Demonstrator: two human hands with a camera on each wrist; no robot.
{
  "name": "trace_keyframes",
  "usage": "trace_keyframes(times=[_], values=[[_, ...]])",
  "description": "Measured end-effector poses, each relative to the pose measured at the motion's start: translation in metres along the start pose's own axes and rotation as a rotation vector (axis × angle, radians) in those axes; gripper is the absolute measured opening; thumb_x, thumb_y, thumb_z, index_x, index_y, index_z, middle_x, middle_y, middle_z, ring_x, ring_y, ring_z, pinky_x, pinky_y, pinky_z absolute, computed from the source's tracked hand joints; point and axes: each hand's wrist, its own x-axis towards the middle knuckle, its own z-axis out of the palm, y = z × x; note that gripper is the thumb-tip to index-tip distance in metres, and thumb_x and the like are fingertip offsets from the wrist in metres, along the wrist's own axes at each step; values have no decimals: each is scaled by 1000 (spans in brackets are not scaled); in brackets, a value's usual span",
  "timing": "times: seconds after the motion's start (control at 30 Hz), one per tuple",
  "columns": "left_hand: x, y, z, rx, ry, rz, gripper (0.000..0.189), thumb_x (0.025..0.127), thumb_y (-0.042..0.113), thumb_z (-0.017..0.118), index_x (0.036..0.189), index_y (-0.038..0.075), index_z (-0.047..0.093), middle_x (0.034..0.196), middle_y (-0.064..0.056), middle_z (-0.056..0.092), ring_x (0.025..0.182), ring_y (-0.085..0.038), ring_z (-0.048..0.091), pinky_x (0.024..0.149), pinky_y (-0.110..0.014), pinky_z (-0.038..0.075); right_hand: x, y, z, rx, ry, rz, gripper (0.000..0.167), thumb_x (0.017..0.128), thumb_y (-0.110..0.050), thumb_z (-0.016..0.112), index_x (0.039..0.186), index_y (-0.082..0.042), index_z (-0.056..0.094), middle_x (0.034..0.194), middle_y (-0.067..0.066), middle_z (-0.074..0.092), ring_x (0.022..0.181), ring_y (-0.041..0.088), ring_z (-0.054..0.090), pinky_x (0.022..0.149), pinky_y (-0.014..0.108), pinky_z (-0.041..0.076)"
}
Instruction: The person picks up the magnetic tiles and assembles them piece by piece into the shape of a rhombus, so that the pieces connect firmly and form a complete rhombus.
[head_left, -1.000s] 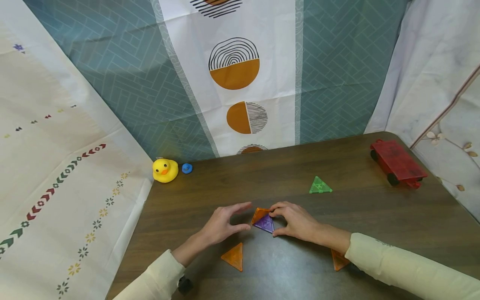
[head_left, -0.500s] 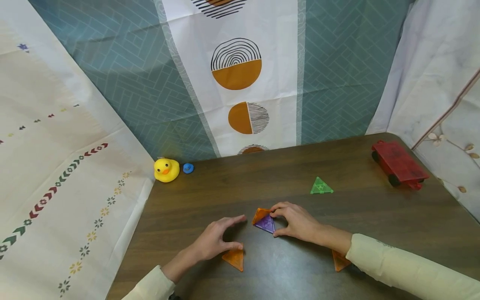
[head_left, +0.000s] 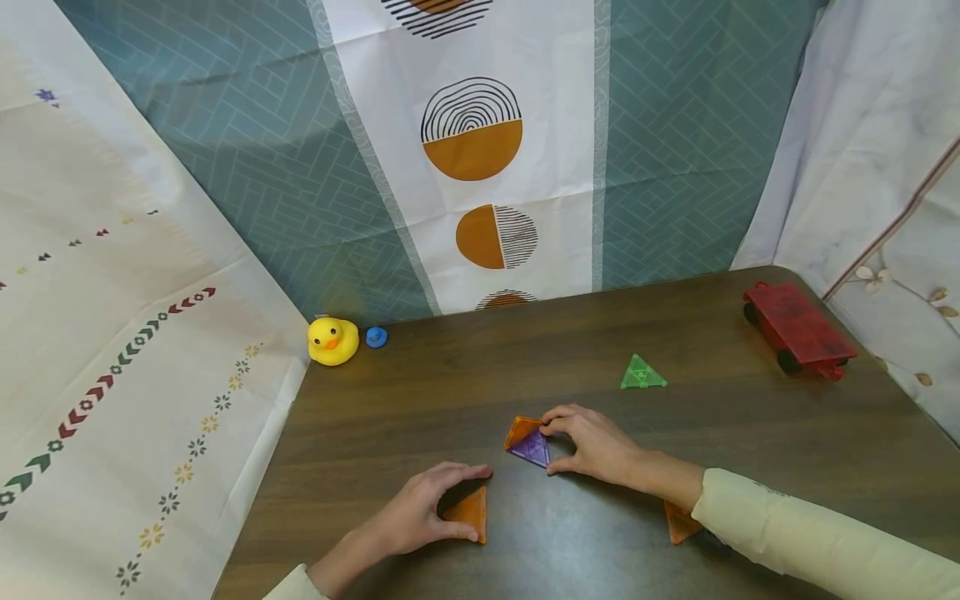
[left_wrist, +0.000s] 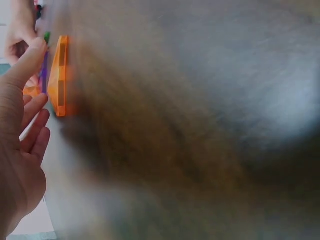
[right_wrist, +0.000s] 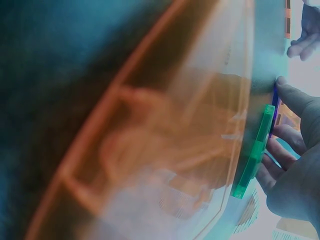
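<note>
My right hand (head_left: pixel 592 446) pinches a purple triangular tile (head_left: pixel 531 448) between thumb and forefinger, in the middle of the table. An orange triangular tile (head_left: pixel 519 431) adjoins the purple one on its far left side; whether it is tilted I cannot tell. Nearer the front, my left hand (head_left: pixel 420 510) spreads thumb and fingers about another orange triangular tile (head_left: pixel 470 508), lying on the table. The thumb is at its near corner, and the forefinger is just past the far one. In the left wrist view this orange tile (left_wrist: pixel 61 75) stands beside the thumb, with a narrow gap showing.
Another orange triangular tile (head_left: pixel 678 523) lies partly under my right forearm. Farther back is a green triangular tile (head_left: pixel 641 373). A red wheeled car base (head_left: pixel 799 329) stands at the far right. A yellow rubber duck (head_left: pixel 333 340) and a small blue duck (head_left: pixel 377 337) sit far left.
My left hand has moved from beside the joined purple and orange tiles toward the front left, to the loose orange tile. The right hand has kept its hold on the purple tile.
</note>
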Motion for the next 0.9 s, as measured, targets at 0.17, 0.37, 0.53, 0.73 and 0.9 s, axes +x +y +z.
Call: trace_keyframes(times=[0.17,0.37,0.53,0.73,0.9], values=[[-5,1,4,3,4,-12,81,86,47,88,155,19,55,149,9,59,135,-15,56,111,-44,50,0,0,1,4,-2,8,54,80,-37,96,121,-5,80,132,6,69,122,31,65,104,53,54],[-9,1,10,43,33,22,81,86,47,88,155,20,55,147,9,60,132,-14,57,108,-42,52,0,1,1,4,-8,17,54,81,-37,95,122,-6,79,133,6,68,124,31,64,105,53,53],[-10,1,13,58,49,44,78,88,45,87,155,20,56,145,8,62,128,-14,59,105,-41,54,0,2,2,4,-7,18,54,81,-36,95,123,-6,79,134,6,68,125,31,64,105,54,52],[-12,1,14,54,43,30,76,89,45,86,155,21,56,145,9,61,128,-13,58,106,-41,53,0,3,2,9,-3,5,54,80,-37,95,122,-5,79,133,6,68,124,32,64,104,56,53],[-11,0,14,28,31,15,74,90,44,86,154,22,57,145,10,61,128,-12,57,106,-40,53,0,2,1,13,-5,14,54,81,-36,95,123,-6,79,134,6,68,125,32,63,105,56,52]])
